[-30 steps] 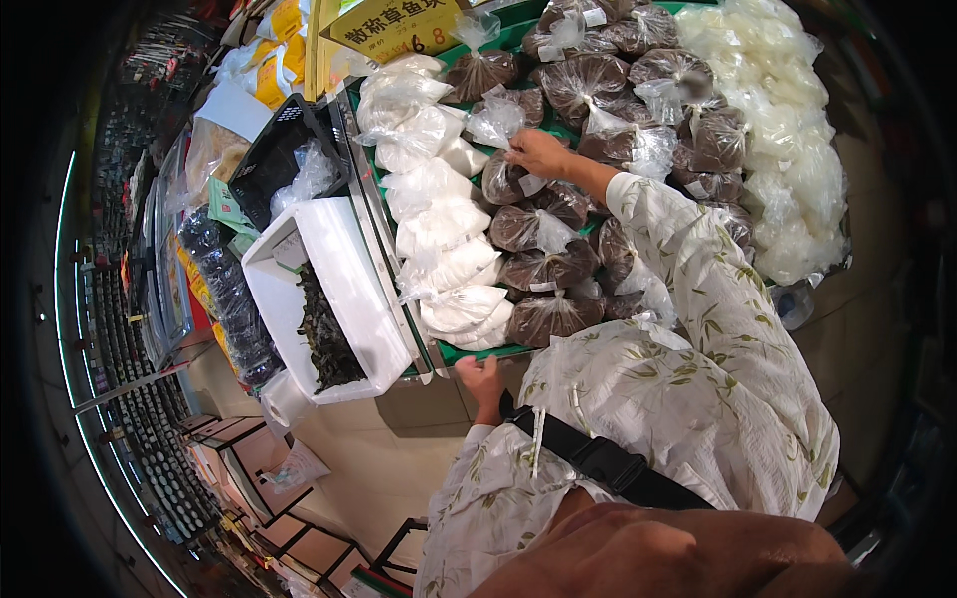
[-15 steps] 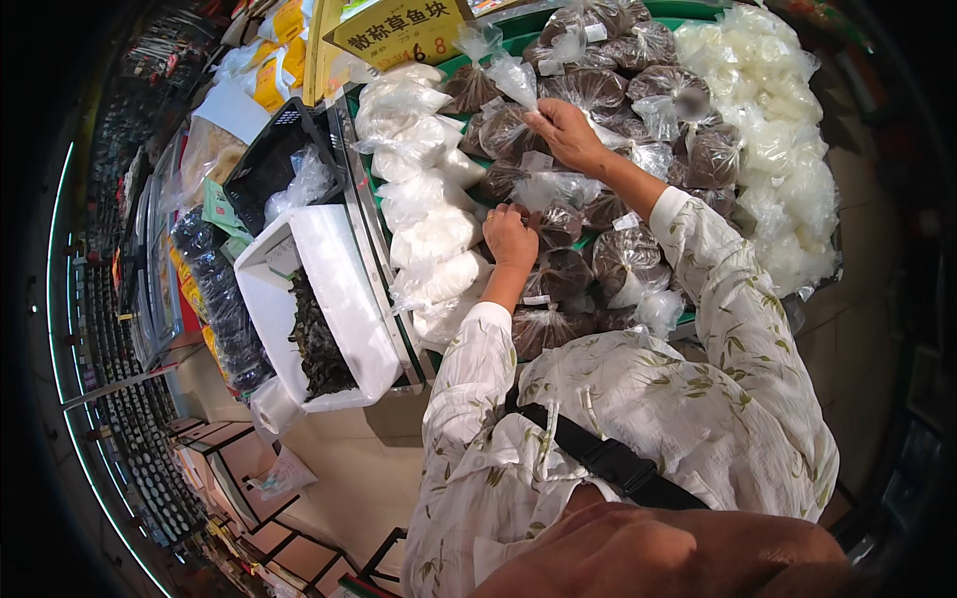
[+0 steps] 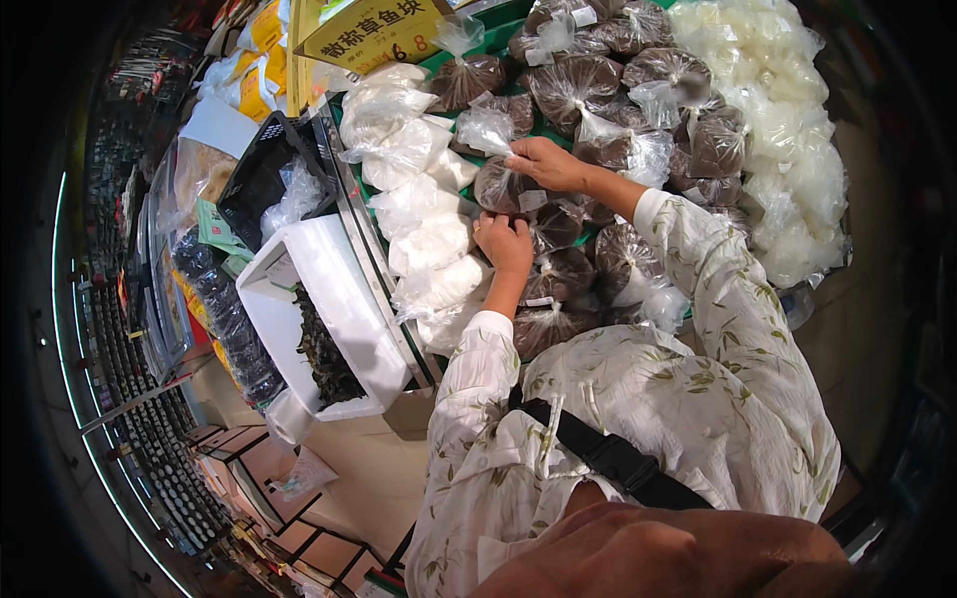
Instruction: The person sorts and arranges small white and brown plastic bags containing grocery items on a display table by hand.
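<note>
pinching the crumpled clear neck (image 3: 485, 130) of a dark brown bag (image 3: 496, 186), the right hand (image 3: 546, 165) has its fingers drawn together on the film just above the filling. the left hand (image 3: 505, 242) sits just below, its fingers bent and a little apart, the tips at the bag's near edge; whether they grip or only touch, i cannot tell.

the bag lies on a green surface (image 3: 498, 38), in the leftmost column of other dark brown bags (image 3: 560, 274), beside the white bags (image 3: 432, 234). judging by how things lie, the handling of this one looks midway: its neck is caught, yet it sits among its neighbours and is not yet let go. the bags about it already lie packed close, many touching.

the bag itself looks plump and rounded, its dark filling showing through shiny, creased film, while the neck flares pale past the fingers. a small white label (image 3: 532, 200) shows at its right, though it may belong to the next bag.
</note>
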The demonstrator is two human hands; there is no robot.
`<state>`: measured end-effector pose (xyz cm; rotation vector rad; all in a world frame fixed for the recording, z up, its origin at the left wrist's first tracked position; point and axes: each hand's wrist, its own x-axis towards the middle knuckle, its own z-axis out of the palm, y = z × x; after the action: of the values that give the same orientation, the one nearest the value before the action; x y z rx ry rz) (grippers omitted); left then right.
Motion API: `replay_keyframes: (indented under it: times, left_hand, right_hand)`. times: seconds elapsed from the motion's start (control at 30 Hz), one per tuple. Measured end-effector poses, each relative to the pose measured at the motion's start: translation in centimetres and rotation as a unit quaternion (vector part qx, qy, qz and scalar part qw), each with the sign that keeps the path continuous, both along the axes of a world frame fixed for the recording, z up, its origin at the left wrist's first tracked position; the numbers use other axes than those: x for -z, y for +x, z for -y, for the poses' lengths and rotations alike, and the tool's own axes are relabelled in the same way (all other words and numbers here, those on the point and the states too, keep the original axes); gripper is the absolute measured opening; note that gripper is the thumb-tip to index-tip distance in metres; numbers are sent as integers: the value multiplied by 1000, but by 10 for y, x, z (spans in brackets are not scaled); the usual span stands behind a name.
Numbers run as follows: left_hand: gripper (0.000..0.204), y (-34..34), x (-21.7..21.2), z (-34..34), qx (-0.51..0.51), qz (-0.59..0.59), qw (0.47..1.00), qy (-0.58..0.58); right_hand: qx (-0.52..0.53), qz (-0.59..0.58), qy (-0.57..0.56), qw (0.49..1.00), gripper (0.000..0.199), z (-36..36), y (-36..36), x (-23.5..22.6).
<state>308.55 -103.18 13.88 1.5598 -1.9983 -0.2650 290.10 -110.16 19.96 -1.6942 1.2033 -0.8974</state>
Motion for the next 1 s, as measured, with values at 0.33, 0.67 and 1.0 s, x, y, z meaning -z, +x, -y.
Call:
replay_keyframes:
  times: [0.33, 0.67, 1.0]
  left_hand:
    - [60, -13, -27, -26, 9, -30, 999, -29]
    - [82, -18, -42, -25, 53, 107, 993, 13]
    - [76, -9, -60, -10, 80, 113, 986, 97]
  right_hand:
    - [35, -88, -27, 995, 31, 27, 15, 50]
    - [55, -39, 16, 998, 46, 21, -3, 33]
    - [197, -444, -126, 865, 15, 56, -106, 2]
